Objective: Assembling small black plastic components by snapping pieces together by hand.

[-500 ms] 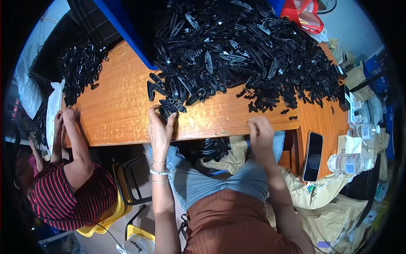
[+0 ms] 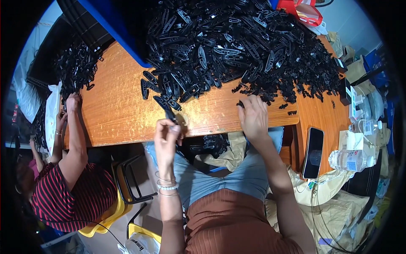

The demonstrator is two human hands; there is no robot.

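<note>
My left hand (image 2: 166, 137) is closed on an elongated black plastic part (image 2: 171, 115), held just above the table's front edge; its lower end is hidden by my fingers. Beyond it, a few similar long, slotted black parts (image 2: 162, 101) lie loose at the front of a large heap (image 2: 220, 53). My right hand (image 2: 255, 117) reaches to the near edge of a pile of small black plastic pieces (image 2: 292, 86). Its fingers are bent and close together, with a small dark piece (image 2: 240, 103) at the thumb tip. How firmly they grip it is hard to see.
A blue bin (image 2: 122, 36) slants beside the heap on the wooden table (image 2: 114, 93). To the right lie a phone (image 2: 313, 153) and clear plastic bottles (image 2: 349, 160). At the left, a person in a striped top (image 2: 76, 194) works at another black pile (image 2: 78, 63).
My left hand has drawn back toward me, lifting a long black part from the table. My right hand has moved forward to the small pieces.
</note>
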